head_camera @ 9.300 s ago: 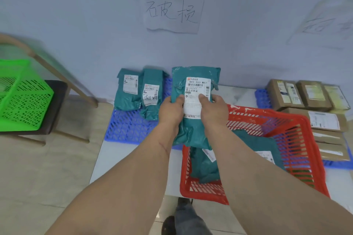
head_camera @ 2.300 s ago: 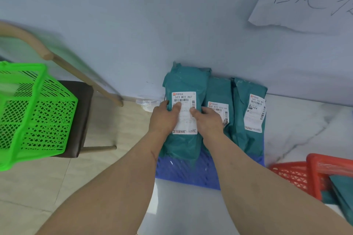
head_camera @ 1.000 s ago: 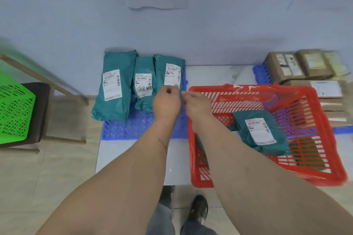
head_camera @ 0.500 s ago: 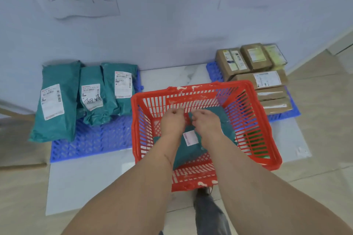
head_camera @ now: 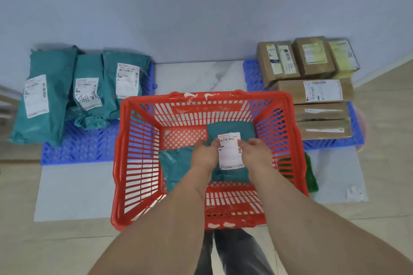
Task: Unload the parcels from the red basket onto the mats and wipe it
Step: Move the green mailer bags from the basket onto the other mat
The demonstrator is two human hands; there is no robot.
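The red basket (head_camera: pixel 143 152) stands on a pale low platform in front of me. Inside it lies a teal parcel (head_camera: pixel 232 131) with a white label, overlapping a second teal parcel (head_camera: pixel 176 165). My left hand (head_camera: pixel 204 155) grips the labelled parcel's left edge and my right hand (head_camera: pixel 252 150) grips its right edge, thumbs on top. Three teal parcels (head_camera: pixel 89 87) lie side by side on the left blue mat (head_camera: pixel 78 152). Several brown cardboard parcels (head_camera: pixel 312 87) are stacked on the right blue mat (head_camera: pixel 355 136).
A green cloth (head_camera: pixel 311 176) lies on the platform just right of the basket. A lavender wall runs along the back, with paper signs at the top edge. Beige tiled floor surrounds the platform. My legs show below the basket.
After laying a teal parcel on the left mat, both hands swung back into the basket. They now hold the labelled teal parcel by its two sides.
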